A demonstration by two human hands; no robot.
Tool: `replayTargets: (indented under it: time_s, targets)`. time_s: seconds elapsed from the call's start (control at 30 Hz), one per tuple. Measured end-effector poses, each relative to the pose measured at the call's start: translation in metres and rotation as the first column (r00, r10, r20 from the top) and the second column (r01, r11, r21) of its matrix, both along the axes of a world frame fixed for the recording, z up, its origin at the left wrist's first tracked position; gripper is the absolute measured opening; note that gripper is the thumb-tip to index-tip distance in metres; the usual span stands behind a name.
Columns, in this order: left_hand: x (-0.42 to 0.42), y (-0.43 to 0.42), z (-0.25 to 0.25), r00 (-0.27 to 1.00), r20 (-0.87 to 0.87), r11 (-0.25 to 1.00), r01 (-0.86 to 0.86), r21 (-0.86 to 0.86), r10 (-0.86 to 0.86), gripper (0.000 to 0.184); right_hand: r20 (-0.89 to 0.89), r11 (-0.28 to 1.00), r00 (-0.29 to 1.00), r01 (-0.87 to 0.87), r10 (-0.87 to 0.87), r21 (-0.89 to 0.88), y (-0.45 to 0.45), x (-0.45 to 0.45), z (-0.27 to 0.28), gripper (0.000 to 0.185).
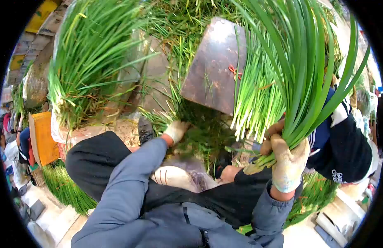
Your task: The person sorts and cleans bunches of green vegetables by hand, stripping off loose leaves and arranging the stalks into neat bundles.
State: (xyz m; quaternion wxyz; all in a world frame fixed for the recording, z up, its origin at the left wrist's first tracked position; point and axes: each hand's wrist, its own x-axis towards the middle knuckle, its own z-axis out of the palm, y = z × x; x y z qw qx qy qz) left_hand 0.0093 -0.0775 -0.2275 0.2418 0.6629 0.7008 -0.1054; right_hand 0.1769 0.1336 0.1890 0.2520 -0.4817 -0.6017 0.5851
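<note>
My right hand point(288, 161), in a stained white glove, is closed around the lower stalks of a bunch of chives point(303, 74), whose long flat leaves fan upward. My left hand point(176, 131), also gloved, reaches down between my knees into loose greens point(204, 132). Its fingertips are partly hidden and blurred, so I cannot make out whether it grips anything. Beyond the hands lies a dark, worn board point(214, 66) with a red tie point(235, 72) on it. A row of chives point(257, 91) with pale stem ends rests along the board's right side.
A large heap of chives point(96, 53) stands at the left, with an orange panel point(43, 138) below it. More chives point(67, 188) lie behind my left side. Another person's dark sleeve point(348, 144) is close on the right. Leaf scraps point(179, 53) cover the ground ahead.
</note>
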Motion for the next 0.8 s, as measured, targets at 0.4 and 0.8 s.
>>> replayTargets:
  time_s: [0.4, 0.8]
  targets:
    - [-0.013, 0.055, -0.031, 0.982, -0.169, 0.991, -0.071, 0.112, 0.089, 0.047, 0.139, 0.999, 0.989, 0.050, -0.051, 0.010, 0.005, -0.006, -0.012, 0.016]
    - [0.000, 0.021, -0.008, 0.891, 0.106, 0.897, -0.436, -0.079, 0.442, 0.030, -0.030, 0.991, 1.000, -0.002, 0.006, 0.130, 0.022, -0.008, 0.017, 0.011]
